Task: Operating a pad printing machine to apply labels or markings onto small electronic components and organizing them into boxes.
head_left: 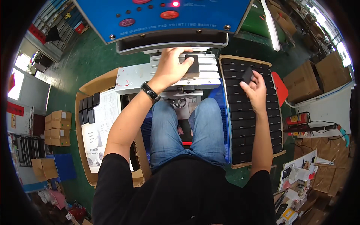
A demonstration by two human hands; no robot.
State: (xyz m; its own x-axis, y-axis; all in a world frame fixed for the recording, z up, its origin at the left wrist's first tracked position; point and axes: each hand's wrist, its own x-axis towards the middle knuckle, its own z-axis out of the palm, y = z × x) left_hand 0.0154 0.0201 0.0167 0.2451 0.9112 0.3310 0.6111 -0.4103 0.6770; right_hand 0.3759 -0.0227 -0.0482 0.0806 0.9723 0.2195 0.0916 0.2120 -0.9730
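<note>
A flat black box (pixel 193 67) rests on the slotted metal bed (pixel 208 67) of the pad printing machine. My left hand (pixel 173 64), with a dark band on its wrist, reaches onto it. The thumb lies on the box's top and the fingers curl around its far end, partly hidden. To the right, my right hand (pixel 256 90) pinches another small black box (pixel 247 75), tilted, between thumb and fingers. It hovers over a tray (pixel 245 60) packed with rows of similar black boxes (pixel 240 116).
The machine's blue control panel (pixel 165 20) overhangs the bed. On the left, an open cardboard carton (pixel 84 150) holds printed sheets (pixel 103 131) and several black boxes (pixel 89 103). A white lamp arm (pixel 270 26) hangs at the upper right. A red piece (pixel 279 88) sits beside the tray.
</note>
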